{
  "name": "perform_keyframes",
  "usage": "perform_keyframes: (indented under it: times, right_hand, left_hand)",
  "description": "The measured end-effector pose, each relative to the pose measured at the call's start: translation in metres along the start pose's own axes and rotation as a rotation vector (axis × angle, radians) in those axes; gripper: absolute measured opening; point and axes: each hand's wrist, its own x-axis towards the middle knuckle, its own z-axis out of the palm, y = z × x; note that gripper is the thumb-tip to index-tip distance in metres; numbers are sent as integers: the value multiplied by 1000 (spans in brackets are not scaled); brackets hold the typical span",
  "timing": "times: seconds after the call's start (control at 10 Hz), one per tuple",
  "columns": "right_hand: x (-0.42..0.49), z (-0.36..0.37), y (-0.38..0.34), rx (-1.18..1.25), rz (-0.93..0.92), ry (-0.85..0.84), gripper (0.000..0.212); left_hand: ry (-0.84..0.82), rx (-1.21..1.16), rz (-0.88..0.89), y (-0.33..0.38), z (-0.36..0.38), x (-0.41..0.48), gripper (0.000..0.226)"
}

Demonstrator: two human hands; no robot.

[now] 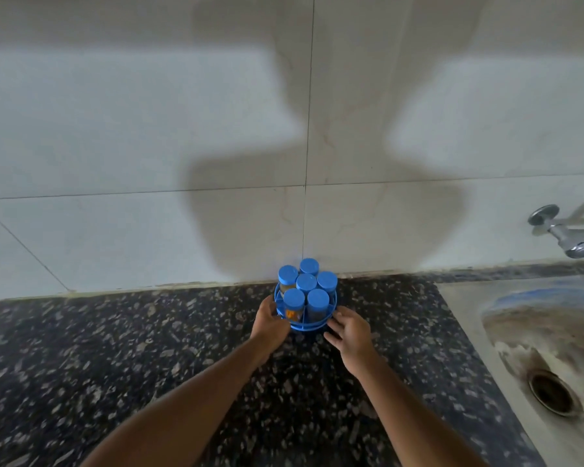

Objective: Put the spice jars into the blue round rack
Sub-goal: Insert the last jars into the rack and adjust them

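The rack (304, 326) stands on the worktop (115, 365) against the wall, six jars (305, 284) upright inside. Both hands cup its sides, left (269, 323) and right (349, 330), fingers seemingly touching the rim.

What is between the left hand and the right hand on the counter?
In the head view, the blue round rack with six blue-lidded spice jars stands between the left hand and right hand.

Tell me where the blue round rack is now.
The blue round wire rack stands on the speckled dark stone counter near the tiled wall, centre of the head view, between the left hand and right hand.
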Motion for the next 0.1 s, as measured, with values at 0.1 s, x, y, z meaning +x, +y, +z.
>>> perform_keyframes:
  times: [0.1]
  right_hand:
    - [-13, -5, 4, -66, 9, 18, 18]
  left_hand:
    - [46, -12, 5, -8, -6, -14, 45]
